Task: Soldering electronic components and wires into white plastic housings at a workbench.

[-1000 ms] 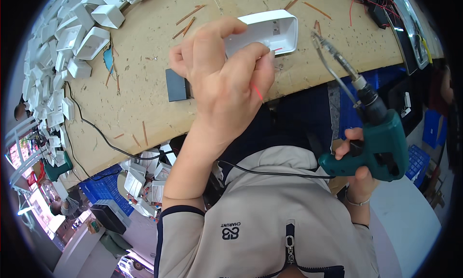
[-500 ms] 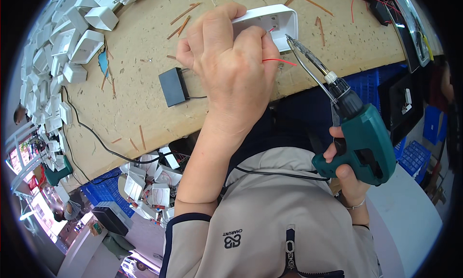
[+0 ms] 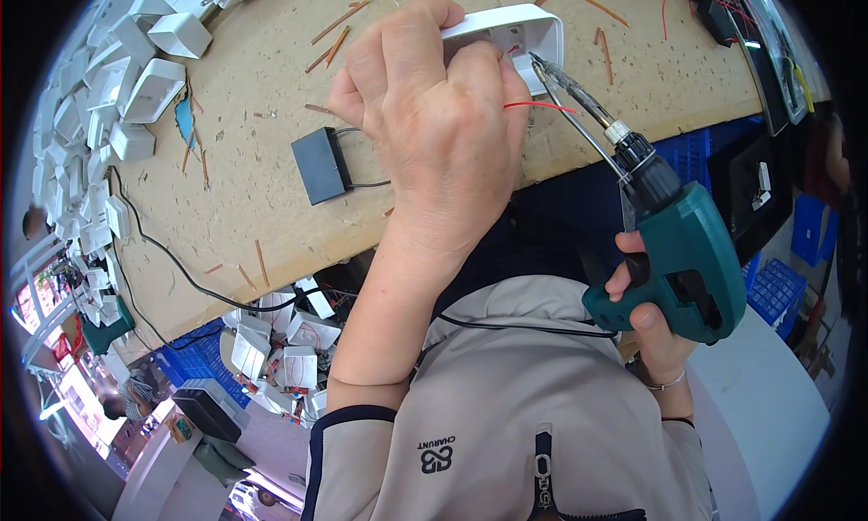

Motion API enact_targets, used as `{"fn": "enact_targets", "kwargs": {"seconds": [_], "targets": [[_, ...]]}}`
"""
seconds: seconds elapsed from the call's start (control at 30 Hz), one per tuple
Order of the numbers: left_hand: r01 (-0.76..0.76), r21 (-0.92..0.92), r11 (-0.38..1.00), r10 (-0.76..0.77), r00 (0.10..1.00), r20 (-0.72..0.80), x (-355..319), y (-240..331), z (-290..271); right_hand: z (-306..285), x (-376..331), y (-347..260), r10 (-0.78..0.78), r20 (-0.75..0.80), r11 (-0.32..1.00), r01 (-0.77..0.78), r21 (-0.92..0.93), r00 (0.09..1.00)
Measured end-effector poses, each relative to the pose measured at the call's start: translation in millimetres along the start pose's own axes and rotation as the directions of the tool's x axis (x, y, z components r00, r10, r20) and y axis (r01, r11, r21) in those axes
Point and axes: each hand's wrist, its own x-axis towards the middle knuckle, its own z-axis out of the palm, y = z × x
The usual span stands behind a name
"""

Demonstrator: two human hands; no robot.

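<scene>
My left hand (image 3: 443,114) is closed round an open white plastic housing (image 3: 550,40), tilted so its hollow faces me. A thin red wire (image 3: 542,105) sticks out beside my fingers, and a short red end shows inside the housing. In my right hand (image 3: 653,326) is a green pistol-shaped soldering gun (image 3: 692,241), with a finger by its trigger. Its dark tip and the thin metal tube beside it reach to the housing's opening. Whether the tip touches anything inside, I cannot tell. My left fingertips are partly hidden.
A small black box (image 3: 318,165) with a lead lies left of my left wrist. White housings (image 3: 154,91) are heaped at the far left, and more parts fill a container (image 3: 294,363) below the table edge. Brown sticks (image 3: 338,49) and a black cable (image 3: 181,268) lie on the table (image 3: 244,177).
My left hand and the housing have shifted slightly right. The soldering gun's tip has moved a little up and left, further into the housing's opening.
</scene>
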Motion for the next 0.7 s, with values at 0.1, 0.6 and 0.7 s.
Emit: {"fn": "enact_targets", "kwargs": {"seconds": [0.1, 0.6, 0.7], "targets": [[-0.023, 0.09, 0.996, 0.017, 0.998, 0.059, 2.9, 5.0, -3.6, 0.2, 1.0, -0.5, -0.008, -0.002, 1.0, 0.008, -0.002, 1.0], [-0.057, 0.126, 0.99, 0.051, 0.998, 0.048, 1.6, 4.3, -3.0, 6.2, 5.7, -12.0, 0.015, -0.043, 0.999, -0.017, -0.049, 0.999], [-0.066, 0.104, 0.992, 0.063, 0.998, 0.027, 1.4, 3.5, -3.1, 7.9, 5.2, -14.6, 0.039, -0.047, 0.998, -0.041, -0.051, 0.998]]}}
